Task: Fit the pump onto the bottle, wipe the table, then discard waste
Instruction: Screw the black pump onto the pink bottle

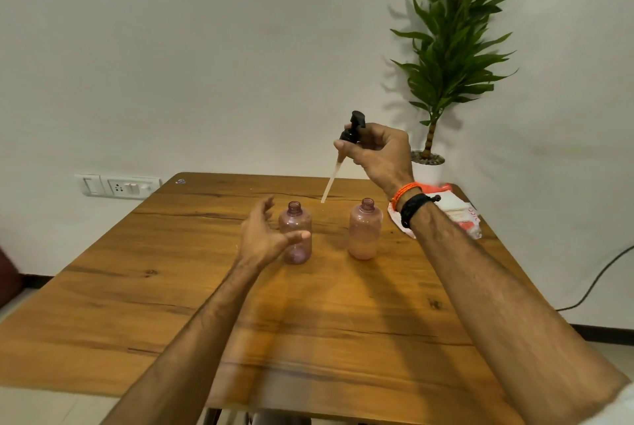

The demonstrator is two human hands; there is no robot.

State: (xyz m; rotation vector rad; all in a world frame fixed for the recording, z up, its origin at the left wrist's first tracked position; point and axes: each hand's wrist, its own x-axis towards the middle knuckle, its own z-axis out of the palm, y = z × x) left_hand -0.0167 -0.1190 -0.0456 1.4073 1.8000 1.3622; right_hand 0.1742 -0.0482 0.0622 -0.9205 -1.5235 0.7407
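Two small pink translucent bottles stand uncapped on the wooden table [171, 304]. The left bottle [297, 218] is nearly empty; the right bottle [365, 229] holds pale liquid in its lower half. My right hand [380, 153] is raised above the table, shut on a black pump [353, 129] whose pale dip tube [330, 184] hangs down and to the left, its tip between the two bottles and behind them. My left hand [264, 236] is open beside the left bottle, fingers curled around it, thumb across its front; I cannot tell whether it touches.
A white and orange cloth or wrapper [456, 208] lies at the table's right far edge, partly behind my right wrist. A potted plant [446, 47] stands in the corner behind the table. A wall socket panel [118, 186] sits at the left. A black cable [600, 273] runs down the right wall.
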